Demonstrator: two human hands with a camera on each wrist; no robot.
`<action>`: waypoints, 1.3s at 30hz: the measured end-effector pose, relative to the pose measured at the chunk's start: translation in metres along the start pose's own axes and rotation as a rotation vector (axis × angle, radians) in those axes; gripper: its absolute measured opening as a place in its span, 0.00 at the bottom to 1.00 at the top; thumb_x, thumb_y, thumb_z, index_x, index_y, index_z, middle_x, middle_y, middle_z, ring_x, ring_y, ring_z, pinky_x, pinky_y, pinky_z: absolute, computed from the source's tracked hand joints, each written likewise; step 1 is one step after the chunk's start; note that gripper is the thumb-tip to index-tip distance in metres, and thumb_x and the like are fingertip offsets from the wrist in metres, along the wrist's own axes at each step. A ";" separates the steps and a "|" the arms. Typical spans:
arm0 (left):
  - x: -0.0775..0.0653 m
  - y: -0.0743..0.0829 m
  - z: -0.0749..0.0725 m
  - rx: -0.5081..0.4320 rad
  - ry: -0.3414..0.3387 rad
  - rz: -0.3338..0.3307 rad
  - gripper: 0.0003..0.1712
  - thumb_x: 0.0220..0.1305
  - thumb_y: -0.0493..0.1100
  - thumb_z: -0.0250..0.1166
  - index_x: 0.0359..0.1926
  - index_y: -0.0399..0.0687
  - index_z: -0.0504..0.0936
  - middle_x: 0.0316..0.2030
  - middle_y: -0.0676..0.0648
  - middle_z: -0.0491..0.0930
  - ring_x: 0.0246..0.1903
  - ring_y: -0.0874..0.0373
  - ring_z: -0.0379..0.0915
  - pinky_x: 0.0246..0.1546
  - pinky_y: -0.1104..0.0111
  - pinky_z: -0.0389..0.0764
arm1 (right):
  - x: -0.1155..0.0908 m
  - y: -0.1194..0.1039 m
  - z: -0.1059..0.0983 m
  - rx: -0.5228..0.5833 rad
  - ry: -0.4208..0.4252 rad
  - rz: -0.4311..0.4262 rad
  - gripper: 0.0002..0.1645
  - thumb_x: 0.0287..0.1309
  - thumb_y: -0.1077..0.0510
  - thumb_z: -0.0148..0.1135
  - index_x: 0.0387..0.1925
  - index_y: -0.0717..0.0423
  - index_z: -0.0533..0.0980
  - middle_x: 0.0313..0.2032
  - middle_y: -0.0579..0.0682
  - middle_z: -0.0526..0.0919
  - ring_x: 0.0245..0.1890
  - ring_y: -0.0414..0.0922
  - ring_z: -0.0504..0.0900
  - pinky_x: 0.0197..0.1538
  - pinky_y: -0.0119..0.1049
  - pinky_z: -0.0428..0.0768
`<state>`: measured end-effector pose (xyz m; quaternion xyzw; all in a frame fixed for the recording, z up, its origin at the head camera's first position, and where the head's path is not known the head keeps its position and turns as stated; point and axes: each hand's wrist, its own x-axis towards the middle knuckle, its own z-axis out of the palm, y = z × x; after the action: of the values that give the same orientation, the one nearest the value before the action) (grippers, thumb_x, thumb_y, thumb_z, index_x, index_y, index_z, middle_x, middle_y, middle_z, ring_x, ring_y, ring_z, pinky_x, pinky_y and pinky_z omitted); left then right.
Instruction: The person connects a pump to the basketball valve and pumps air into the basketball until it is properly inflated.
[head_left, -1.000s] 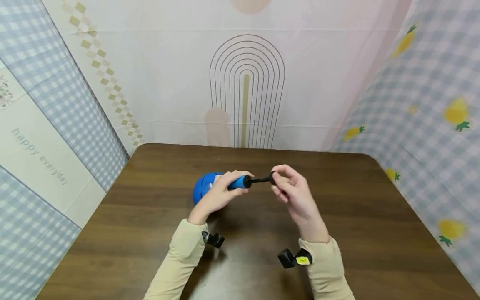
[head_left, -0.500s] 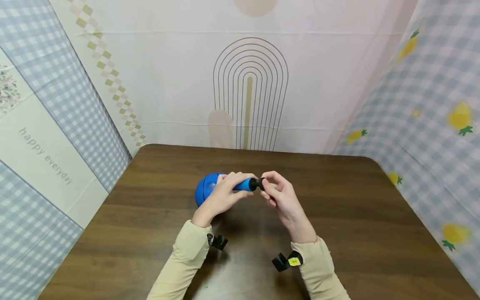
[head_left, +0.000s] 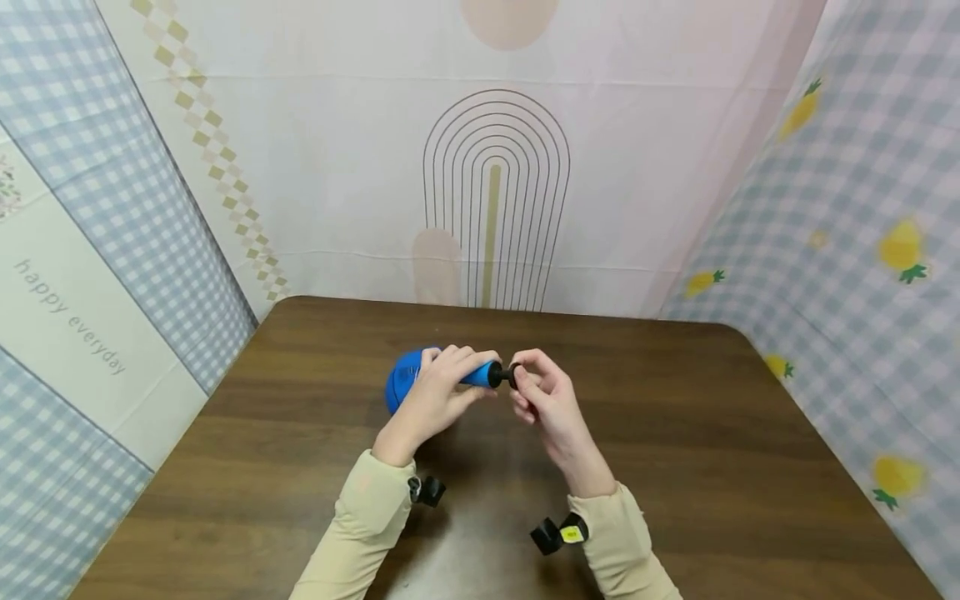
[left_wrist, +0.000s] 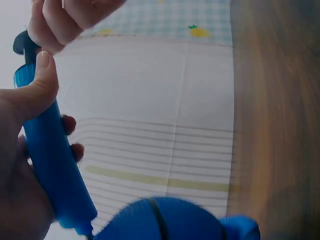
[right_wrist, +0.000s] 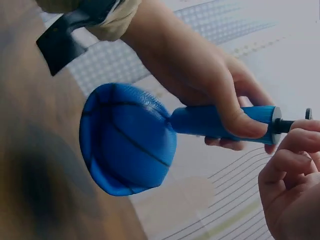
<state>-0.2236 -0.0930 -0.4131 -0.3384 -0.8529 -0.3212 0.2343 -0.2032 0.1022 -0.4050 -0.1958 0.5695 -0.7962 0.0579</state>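
Note:
A blue hand pump (head_left: 477, 375) lies across my left hand (head_left: 435, 396), whose fingers and thumb grip its barrel. Fingers of my right hand (head_left: 551, 408) pinch the pump's black handle (head_left: 513, 375), and a short stretch of plunger rod shows between handle and barrel. At the pump's other end is a blue ball (head_left: 403, 377) with dark seam lines, partly behind my left hand. The right wrist view shows that ball (right_wrist: 135, 140) joined to the pump's narrow tip, its lower side caved in and soft-looking. Any needle inside it is hidden.
Beneath the hands is a brown wood-grain table (head_left: 300, 467) with rounded far corners. A pale patterned cloth (head_left: 345, 183) hangs behind it, and checked cloths (head_left: 847, 275) hang at the sides. Small black cameras (head_left: 547, 536) are strapped to both wrists.
My right hand has moved left toward the barrel, pushing the pump's plunger most of the way in. The left hand keeps its grip on the barrel; the ball stays at its tip.

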 end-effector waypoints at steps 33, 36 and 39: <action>0.000 -0.006 0.000 0.263 0.111 -0.093 0.24 0.55 0.54 0.70 0.53 0.60 0.80 0.39 0.52 0.83 0.41 0.54 0.75 0.47 0.50 0.64 | 0.004 -0.007 -0.030 0.042 0.115 -0.080 0.07 0.70 0.59 0.52 0.39 0.46 0.76 0.19 0.41 0.75 0.13 0.33 0.67 0.16 0.27 0.53; 0.001 0.000 0.010 0.239 0.087 -0.074 0.23 0.55 0.53 0.71 0.53 0.58 0.80 0.38 0.52 0.83 0.41 0.54 0.76 0.45 0.52 0.65 | 0.006 0.004 -0.021 0.014 0.080 -0.031 0.06 0.71 0.59 0.51 0.40 0.45 0.74 0.20 0.41 0.76 0.14 0.34 0.70 0.18 0.23 0.63; 0.001 0.003 0.014 0.181 0.082 -0.086 0.23 0.54 0.51 0.73 0.52 0.59 0.81 0.38 0.53 0.83 0.41 0.56 0.76 0.47 0.52 0.65 | 0.007 0.010 -0.013 -0.029 0.066 -0.007 0.05 0.71 0.59 0.51 0.41 0.46 0.73 0.21 0.41 0.76 0.15 0.35 0.71 0.19 0.24 0.64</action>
<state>-0.2250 -0.0812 -0.4210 -0.2655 -0.8818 -0.2662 0.2848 -0.2159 0.1086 -0.4158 -0.1723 0.5819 -0.7941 0.0338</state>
